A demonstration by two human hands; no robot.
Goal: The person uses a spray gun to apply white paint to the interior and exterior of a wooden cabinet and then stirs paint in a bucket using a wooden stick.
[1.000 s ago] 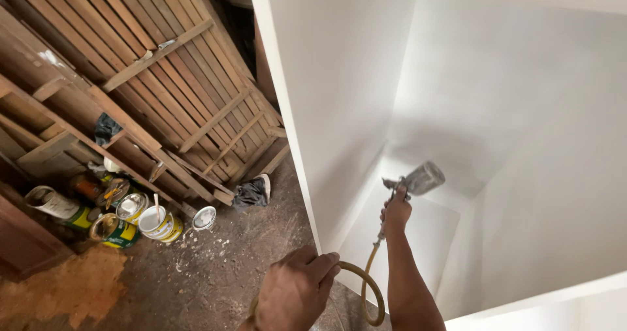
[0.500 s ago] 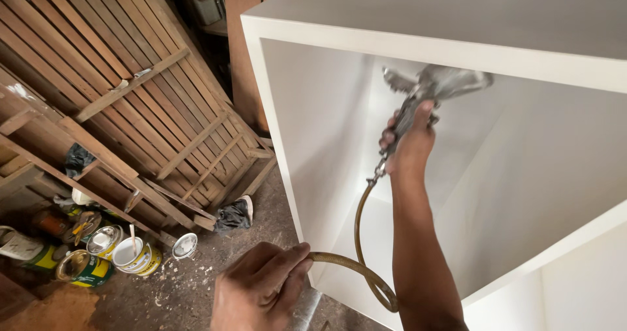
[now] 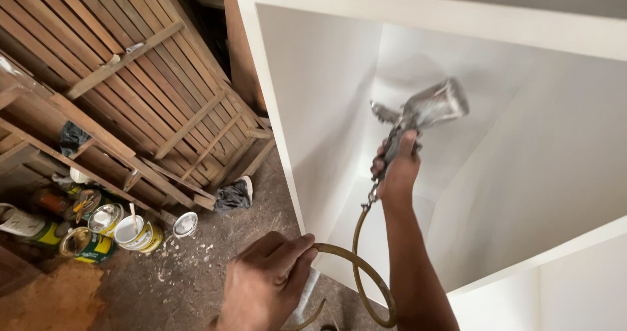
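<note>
Head view: the right hand [image 3: 397, 174] is raised inside a white cabinet [image 3: 313, 102], clenched round the grip of a spray gun [image 3: 418, 112]. The gun's metal cup sits above the fist and tilts to the right, and its nozzle end points left, toward the cabinet's left inner wall. The gun is blurred, so the trigger finger cannot be made out.

A tan hose [image 3: 366, 272] drops from the gun's base, runs down beside the right forearm, loops low and comes back left. The left hand [image 3: 268, 282] is closed around that hose near the bottom of the frame, outside the cabinet and just beside its front edge.

The cabinet lies open toward the camera, with all inner faces white.

On the dirt floor [image 3: 189, 272] to the left stand several paint cans [image 3: 108, 230], some open, one with a stick in it, with a loose round lid [image 3: 185, 224] close by. A dark rag [image 3: 232, 194] lies near the cabinet's lower left corner. Slatted wooden frames [image 3: 130, 89] lean behind the cans. White flecks dot the floor near the lid.
</note>
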